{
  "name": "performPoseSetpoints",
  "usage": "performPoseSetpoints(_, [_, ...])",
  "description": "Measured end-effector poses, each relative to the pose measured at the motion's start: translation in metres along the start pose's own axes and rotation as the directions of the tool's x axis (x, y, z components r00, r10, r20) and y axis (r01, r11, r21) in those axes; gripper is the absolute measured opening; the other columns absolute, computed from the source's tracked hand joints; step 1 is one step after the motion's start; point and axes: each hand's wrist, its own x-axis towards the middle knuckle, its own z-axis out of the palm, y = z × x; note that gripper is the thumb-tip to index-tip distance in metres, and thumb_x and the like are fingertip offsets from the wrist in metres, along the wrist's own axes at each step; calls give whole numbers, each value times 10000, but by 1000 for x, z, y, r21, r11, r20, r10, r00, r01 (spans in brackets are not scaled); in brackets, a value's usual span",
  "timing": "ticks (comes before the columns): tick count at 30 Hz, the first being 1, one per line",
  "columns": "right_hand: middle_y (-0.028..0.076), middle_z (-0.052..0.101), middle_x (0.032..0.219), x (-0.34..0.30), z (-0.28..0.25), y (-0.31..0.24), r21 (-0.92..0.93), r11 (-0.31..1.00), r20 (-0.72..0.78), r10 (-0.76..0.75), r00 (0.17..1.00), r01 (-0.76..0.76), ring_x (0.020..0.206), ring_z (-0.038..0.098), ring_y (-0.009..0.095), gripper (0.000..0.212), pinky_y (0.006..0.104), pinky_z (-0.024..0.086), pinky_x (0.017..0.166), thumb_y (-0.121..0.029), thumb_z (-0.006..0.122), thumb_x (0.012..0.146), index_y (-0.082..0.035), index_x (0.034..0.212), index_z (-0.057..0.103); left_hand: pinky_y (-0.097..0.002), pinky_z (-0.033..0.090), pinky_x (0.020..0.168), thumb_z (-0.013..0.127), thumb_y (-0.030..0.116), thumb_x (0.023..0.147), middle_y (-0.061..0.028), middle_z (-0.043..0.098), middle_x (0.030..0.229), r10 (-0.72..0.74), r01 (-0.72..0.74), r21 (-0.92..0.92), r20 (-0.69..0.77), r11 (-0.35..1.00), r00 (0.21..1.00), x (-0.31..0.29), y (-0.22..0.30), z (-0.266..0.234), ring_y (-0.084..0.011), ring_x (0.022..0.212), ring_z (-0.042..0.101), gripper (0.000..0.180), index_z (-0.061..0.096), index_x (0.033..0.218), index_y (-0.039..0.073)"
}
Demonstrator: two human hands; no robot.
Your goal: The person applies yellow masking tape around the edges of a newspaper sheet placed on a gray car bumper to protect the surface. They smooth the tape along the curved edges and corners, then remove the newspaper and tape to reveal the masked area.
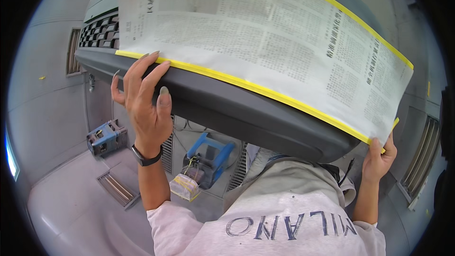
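Note:
A newspaper sheet (pixel 265 33) lies over the front of a car bumper (pixel 237 109), with yellow masking tape (pixel 256 86) along its upper and lower edges. At the left end, a black grille (pixel 102 29) shows past the paper. My left hand (pixel 148 99) is open, its fingers spread, with fingertips on the lower tape and the dark grey plastic beneath. At the sheet's lower right corner, my right hand (pixel 378 157) pinches the end of the tape between thumb and fingers. A short tape end sticks out beside those fingers.
On the floor below stands a blue and black machine (pixel 208 159), with a wrapped, taped bundle (pixel 185 187) beside it. Another blue machine (pixel 107 137) is by the left wall. Floor grates (pixel 117 188) and a right-hand wall vent (pixel 421 154) are also visible.

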Motion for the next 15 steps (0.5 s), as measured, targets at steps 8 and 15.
performPoseSetpoints(8, [219, 690, 1351, -2, 2, -8, -130, 991, 24, -24, 999, 26, 1160, 649, 221, 240, 322, 469, 994, -87, 785, 957, 115, 1084, 768, -560, 101, 1261, 458, 559, 1112, -59, 691, 1422, 51, -50, -10, 22, 999, 998, -2, 27, 7, -267, 1391, 595, 545, 776, 1310, 164])
performPoseSetpoints(15, [207, 672, 1378, 1, 11, -11, -170, 983, 58, -61, 996, 70, 1176, 636, 209, 208, 319, 473, 967, -79, 786, 968, 105, 1064, 781, -561, 108, 1259, 464, 552, 1107, -60, 693, 1419, 102, -101, -25, 45, 995, 994, 1, 48, 7, -278, 1374, 615, 531, 773, 1312, 172])
